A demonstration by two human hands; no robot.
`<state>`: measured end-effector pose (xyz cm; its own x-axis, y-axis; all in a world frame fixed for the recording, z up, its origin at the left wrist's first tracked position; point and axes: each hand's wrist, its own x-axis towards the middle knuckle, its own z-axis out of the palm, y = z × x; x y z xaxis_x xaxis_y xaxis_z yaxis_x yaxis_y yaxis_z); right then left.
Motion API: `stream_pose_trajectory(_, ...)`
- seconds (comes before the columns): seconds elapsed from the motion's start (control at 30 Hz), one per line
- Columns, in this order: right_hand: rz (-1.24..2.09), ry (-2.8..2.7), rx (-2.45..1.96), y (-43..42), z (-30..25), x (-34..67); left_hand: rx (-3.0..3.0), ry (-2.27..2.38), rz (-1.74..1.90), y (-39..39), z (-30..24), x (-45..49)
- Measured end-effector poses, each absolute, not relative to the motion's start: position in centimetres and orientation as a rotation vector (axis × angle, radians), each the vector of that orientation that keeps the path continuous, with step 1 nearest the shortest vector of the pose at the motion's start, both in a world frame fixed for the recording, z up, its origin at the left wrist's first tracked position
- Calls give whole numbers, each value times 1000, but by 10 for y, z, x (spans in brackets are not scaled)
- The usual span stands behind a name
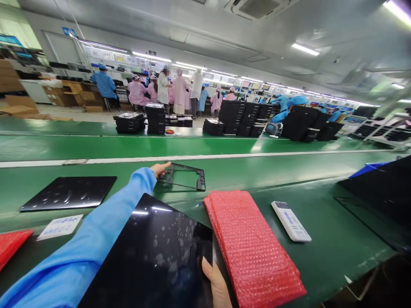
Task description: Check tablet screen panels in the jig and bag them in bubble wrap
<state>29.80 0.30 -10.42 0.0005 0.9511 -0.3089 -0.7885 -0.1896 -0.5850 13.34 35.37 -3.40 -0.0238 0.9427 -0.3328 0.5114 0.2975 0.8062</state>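
Observation:
My left hand, in a blue sleeve, reaches far forward across the green belt and grips the near left corner of a thin black plastic frame lying flat there. Close to me, my right hand holds the lower right edge of a glossy black panel; only the thumb and part of the palm show. Right of that panel lies a stack of red bubble-wrap bags.
Another black panel and a white label lie at left, a red bag corner at far left. A white remote sits at right beside dark panels. Stacked black trays and workers stand beyond the belt.

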Motion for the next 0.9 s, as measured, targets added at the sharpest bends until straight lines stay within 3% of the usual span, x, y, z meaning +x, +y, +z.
stream_pose_trajectory(0.17, 1642, -298, -754, -2, -101, 294, 1054, 1427, 799, 299, -24, 52)
stream_pose_trajectory(0.47, 1439, -384, -855, -2, -109, 295, 786, 1132, 1255, 140, -22, -40)
stream_pose_trajectory(0.67, 1390, -267, -898, -11, -96, 304, 639, 1180, 1163, 50, -17, -45)
stream_pose_trajectory(0.9, 1131, -107, -915, -15, -78, 326, 512, 1080, 928, 10, -54, -30)
